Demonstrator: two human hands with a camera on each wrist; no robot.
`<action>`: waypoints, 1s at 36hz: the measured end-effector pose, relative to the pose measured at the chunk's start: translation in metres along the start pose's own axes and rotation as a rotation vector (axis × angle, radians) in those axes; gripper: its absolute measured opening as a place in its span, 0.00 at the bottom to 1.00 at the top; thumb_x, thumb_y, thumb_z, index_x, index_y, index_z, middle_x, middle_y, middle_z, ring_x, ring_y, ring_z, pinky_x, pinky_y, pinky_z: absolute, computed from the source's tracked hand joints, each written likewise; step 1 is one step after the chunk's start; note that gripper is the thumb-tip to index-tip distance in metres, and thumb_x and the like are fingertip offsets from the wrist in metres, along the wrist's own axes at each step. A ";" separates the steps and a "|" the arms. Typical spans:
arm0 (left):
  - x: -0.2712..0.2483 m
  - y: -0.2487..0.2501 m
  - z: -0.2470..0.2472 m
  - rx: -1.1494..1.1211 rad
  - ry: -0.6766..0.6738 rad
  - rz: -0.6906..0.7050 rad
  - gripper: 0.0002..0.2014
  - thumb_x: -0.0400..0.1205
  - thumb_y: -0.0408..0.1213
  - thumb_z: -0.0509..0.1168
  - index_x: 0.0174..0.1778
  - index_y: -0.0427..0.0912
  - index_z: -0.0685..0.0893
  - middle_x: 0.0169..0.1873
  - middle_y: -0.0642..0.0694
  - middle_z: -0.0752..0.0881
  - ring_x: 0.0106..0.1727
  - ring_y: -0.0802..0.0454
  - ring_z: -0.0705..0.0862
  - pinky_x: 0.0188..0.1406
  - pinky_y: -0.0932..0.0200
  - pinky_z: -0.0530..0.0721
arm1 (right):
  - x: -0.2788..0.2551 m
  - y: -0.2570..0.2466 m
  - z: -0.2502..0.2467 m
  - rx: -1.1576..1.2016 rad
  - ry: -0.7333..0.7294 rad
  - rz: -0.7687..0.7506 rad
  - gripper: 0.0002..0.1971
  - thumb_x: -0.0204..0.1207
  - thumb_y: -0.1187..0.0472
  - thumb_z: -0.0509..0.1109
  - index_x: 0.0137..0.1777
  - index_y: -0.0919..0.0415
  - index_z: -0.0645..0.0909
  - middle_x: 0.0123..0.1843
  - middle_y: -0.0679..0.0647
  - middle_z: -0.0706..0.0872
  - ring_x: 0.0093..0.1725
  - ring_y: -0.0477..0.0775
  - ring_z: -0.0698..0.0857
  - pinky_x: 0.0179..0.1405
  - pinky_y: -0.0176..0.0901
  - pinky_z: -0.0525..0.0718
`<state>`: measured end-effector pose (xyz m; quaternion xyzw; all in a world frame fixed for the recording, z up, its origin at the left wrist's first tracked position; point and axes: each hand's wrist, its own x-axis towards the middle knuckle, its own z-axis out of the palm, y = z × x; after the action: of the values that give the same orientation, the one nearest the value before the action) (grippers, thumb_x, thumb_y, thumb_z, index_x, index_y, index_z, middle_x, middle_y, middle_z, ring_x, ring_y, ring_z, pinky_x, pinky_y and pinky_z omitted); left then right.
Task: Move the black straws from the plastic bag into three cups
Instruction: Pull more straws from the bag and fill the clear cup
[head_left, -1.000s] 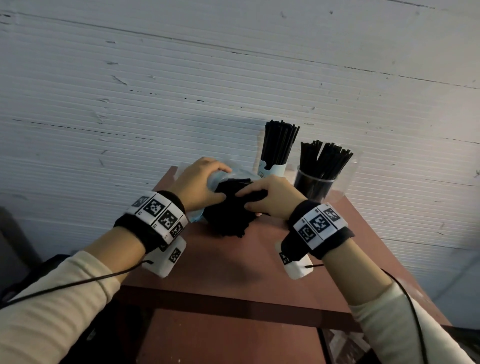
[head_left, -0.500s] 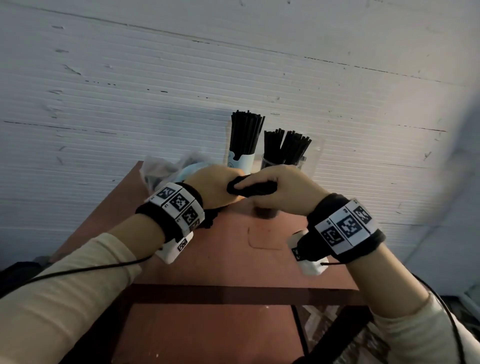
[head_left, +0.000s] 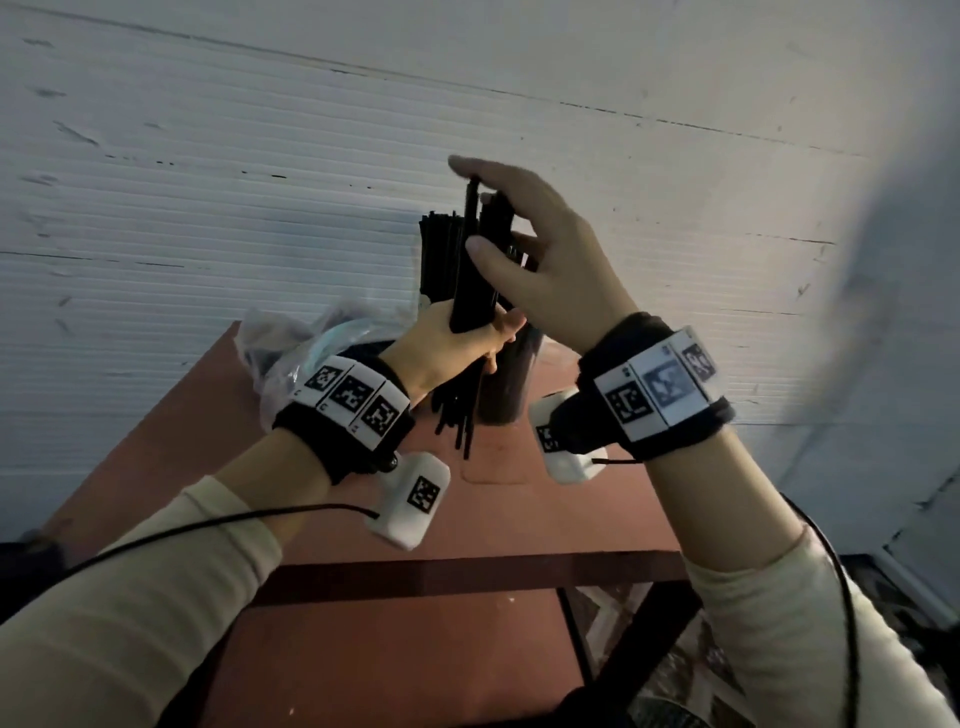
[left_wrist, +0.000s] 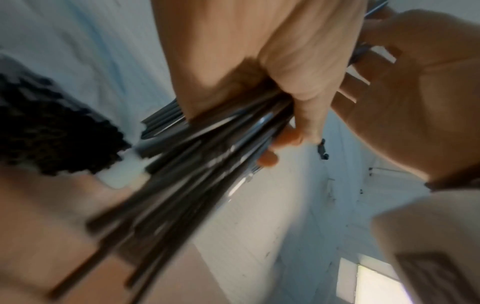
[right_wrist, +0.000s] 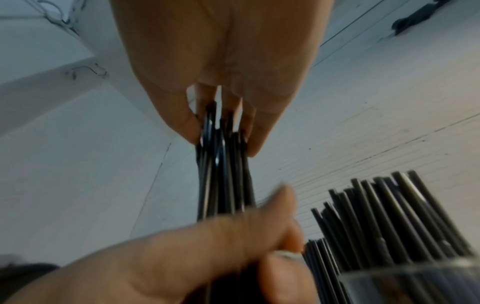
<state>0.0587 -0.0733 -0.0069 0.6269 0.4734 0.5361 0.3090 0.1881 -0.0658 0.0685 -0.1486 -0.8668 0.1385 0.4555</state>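
White ribbed wall (head_left: 260, 156) fills the bkgd behind a reddish-brown worktop (head_left: 519, 519), which butts up against it. On the worktop's far left lies the crumpled plastic bag (head_left: 291, 343), clear w/ a bluish tint, dark contents partly showing; can't tell how much is left inside. Far side of the worktop, near the wall, stand cups of black straws: one upright bunch (head_left: 439, 249) shows behind the hands, and a dark cup (head_left: 506, 384) sits just right of it, mostly hidden by the hands. Right wrist view shows a clear cup rim (right_wrist: 415, 273) w/ straws (right_wrist: 389, 216) fanning out of it. A third cup isn't made out in any view. Left hand (head_left: 457, 345) is raised above the worktop, fingers curled tight round the middle of a straw bundle (head_left: 475, 280) held near upright, lower ends splaying out under the fist (left_wrist: 182, 185). Right hand (head_left: 550, 265) is above it, fingers nearly straight & lying along the top of the bundle, thumb on the near side, index tip at the straw tips; right wrist view shows fingertips (right_wrist: 189, 127) bracketing the upper ends. Both wrists wear black bands w/ marker tags and white camera pods, cables trailing back along cream sleeves.
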 end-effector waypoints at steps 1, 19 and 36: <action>-0.001 -0.004 0.000 -0.012 -0.024 -0.010 0.10 0.83 0.37 0.68 0.36 0.38 0.82 0.29 0.45 0.83 0.34 0.51 0.82 0.43 0.61 0.83 | -0.001 0.003 0.003 -0.015 -0.026 0.027 0.23 0.77 0.66 0.65 0.73 0.56 0.76 0.67 0.44 0.79 0.67 0.42 0.78 0.69 0.47 0.78; -0.009 -0.033 -0.006 -0.022 -0.164 -0.264 0.11 0.77 0.34 0.74 0.51 0.30 0.87 0.50 0.36 0.90 0.57 0.46 0.88 0.65 0.54 0.80 | -0.014 0.034 0.036 -0.192 -0.099 -0.001 0.07 0.77 0.61 0.70 0.51 0.60 0.87 0.50 0.50 0.87 0.53 0.45 0.83 0.55 0.23 0.75; -0.012 -0.040 -0.004 0.192 -0.231 -0.427 0.22 0.81 0.58 0.65 0.37 0.41 0.86 0.50 0.42 0.89 0.59 0.52 0.82 0.60 0.56 0.70 | -0.019 0.034 0.033 -0.068 -0.021 0.021 0.07 0.75 0.65 0.73 0.51 0.63 0.87 0.51 0.51 0.87 0.53 0.41 0.83 0.57 0.25 0.76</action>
<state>0.0442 -0.0705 -0.0464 0.5965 0.6052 0.3361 0.4061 0.1757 -0.0454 0.0237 -0.1715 -0.8742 0.1152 0.4394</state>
